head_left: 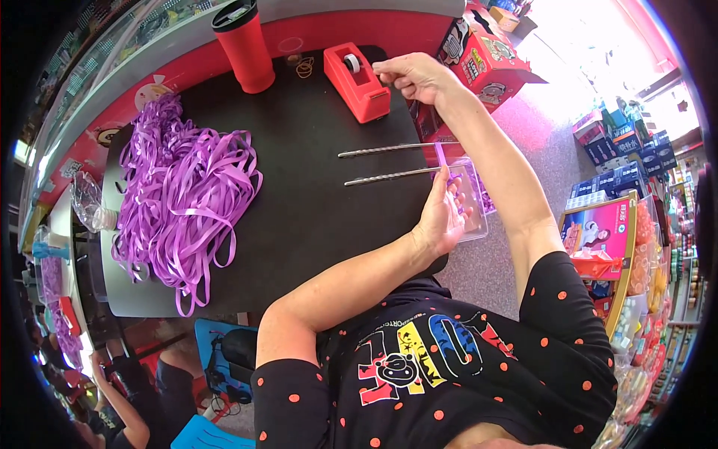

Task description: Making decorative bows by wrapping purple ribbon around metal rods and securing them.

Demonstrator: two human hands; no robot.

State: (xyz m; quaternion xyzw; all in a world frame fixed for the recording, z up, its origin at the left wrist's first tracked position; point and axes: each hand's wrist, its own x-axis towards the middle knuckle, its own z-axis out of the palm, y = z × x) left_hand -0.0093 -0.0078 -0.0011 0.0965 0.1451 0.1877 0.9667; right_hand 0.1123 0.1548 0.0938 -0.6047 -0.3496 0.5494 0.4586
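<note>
My left hand is closed beside the right edge of the black table, its thumb up against a strip of purple ribbon. That strip crosses two slim metal rods, which lie roughly parallel and jut leftward over the tabletop. Past the far right corner, my right hand pinches thumb and forefinger together beside a red tape dispenser with a small white roll in it. Whatever those fingertips hold is too small to make out. Under my left hand sits a clear plastic box, with purple ribbon pieces around it.
A big heap of purple ribbon covers the left of the black table. Farther back stand a red tumbler and some rubber bands. Right of the table are a red carton and stacked boxes. Blue stools stand lower left.
</note>
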